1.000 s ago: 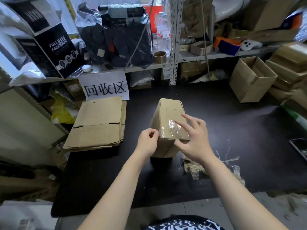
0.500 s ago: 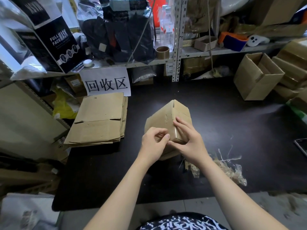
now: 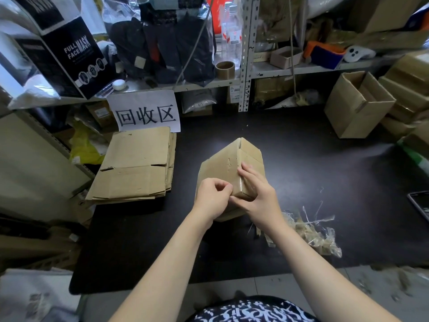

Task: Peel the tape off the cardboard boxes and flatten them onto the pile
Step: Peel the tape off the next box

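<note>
Dark surface below cluttered shelves carries a cardboard box at the centre of the frame, tipped up on one edge. The right hand has its grip around the box's taped near corner, fingers across the right face. The left hand has a closed grip, thumb and forefinger pinching that same corner. A pile of flattened cardboard lies at centre left, and peeled tape scraps at lower right.

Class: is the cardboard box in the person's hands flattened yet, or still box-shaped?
Still box-shaped: the cardboard box shows two faces meeting at a raised edge, unlike the flat pile to its left.
</note>
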Demonstrator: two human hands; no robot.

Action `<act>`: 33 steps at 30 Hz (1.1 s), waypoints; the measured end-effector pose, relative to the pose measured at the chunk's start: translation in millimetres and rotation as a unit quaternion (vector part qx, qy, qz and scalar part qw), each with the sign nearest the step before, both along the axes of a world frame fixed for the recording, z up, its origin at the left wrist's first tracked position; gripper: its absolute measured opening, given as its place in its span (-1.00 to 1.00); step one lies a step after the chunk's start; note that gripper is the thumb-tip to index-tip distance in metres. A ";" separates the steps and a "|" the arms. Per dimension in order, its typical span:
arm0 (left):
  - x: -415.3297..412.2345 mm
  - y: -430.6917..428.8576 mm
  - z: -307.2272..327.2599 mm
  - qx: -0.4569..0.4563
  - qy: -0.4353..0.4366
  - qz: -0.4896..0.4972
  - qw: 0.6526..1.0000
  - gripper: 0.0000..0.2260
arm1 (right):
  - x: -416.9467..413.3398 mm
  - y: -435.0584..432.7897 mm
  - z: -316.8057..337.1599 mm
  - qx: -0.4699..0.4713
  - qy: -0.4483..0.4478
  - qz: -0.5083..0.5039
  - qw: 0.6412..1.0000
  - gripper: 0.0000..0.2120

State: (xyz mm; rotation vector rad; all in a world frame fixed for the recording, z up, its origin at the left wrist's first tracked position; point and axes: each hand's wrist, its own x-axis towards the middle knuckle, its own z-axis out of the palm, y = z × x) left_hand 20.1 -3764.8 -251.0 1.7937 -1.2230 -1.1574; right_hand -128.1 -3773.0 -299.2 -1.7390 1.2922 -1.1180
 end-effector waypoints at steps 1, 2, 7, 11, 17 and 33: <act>-0.5 -1.0 0.1 0.007 0.000 -0.006 1.000 -0.81 | 0.8 0.0 -0.5 -0.005 0.006 -0.002 1.000 -0.29; -0.9 -2.3 -1.3 0.010 -0.002 -0.013 1.000 -0.77 | 1.8 -0.2 -1.0 -0.008 0.009 -0.004 1.000 -0.29; -2.4 -0.3 -0.6 -0.010 0.010 -0.057 0.998 -0.70 | 8.2 -3.8 -1.5 -0.032 0.032 -0.022 0.999 -0.32; 5.8 3.5 -2.6 -0.030 0.040 -0.075 0.996 -0.81 | 9.9 -6.6 1.9 -0.033 0.043 -0.039 0.998 -0.33; 14.9 8.1 -7.5 -0.095 -0.011 -0.064 0.993 -0.85 | 10.3 -7.2 15.2 -0.015 0.044 0.024 0.999 -0.52; 15.4 -1.0 -10.3 -0.277 -0.207 -0.121 0.930 -0.93 | 17.2 -10.7 34.6 0.050 -0.010 -0.024 0.998 -0.90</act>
